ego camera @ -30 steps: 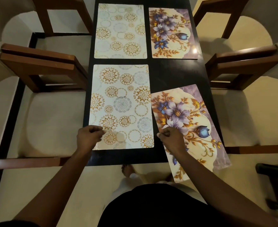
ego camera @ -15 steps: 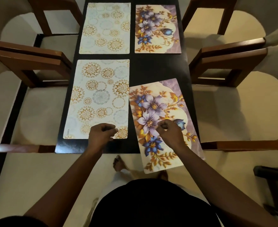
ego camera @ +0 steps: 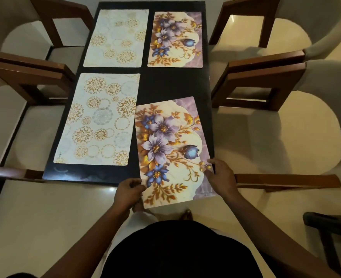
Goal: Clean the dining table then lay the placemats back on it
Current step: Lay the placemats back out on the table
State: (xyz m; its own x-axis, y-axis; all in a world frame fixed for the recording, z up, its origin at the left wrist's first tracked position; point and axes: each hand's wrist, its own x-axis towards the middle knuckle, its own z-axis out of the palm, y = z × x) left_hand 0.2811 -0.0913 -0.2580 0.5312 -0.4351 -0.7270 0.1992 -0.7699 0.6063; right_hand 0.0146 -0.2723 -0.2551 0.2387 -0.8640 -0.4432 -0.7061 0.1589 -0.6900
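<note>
A black dining table [ego camera: 171, 83] carries several placemats. Two cream mats with gold circles lie on its left side, one near [ego camera: 99, 119] and one far [ego camera: 117, 37]. A purple flower mat [ego camera: 175, 39] lies flat at the far right. The near flower mat [ego camera: 169, 149] sits slightly askew and overhangs the table's front edge. My left hand [ego camera: 128, 193] pinches its lower left edge. My right hand [ego camera: 221, 177] holds its right edge near the lower corner, fingers curled onto the mat.
Wooden chairs with cream cushions flank the table, two on the left [ego camera: 29, 77] and two on the right [ego camera: 266, 81]. A dark piece of furniture [ego camera: 332, 229] stands at the lower right on the pale floor. My feet show below the overhanging mat.
My left hand left the near cream mat and took the flower mat's left edge. My right hand slid from the mat's middle to its right edge. The mat has turned straighter.
</note>
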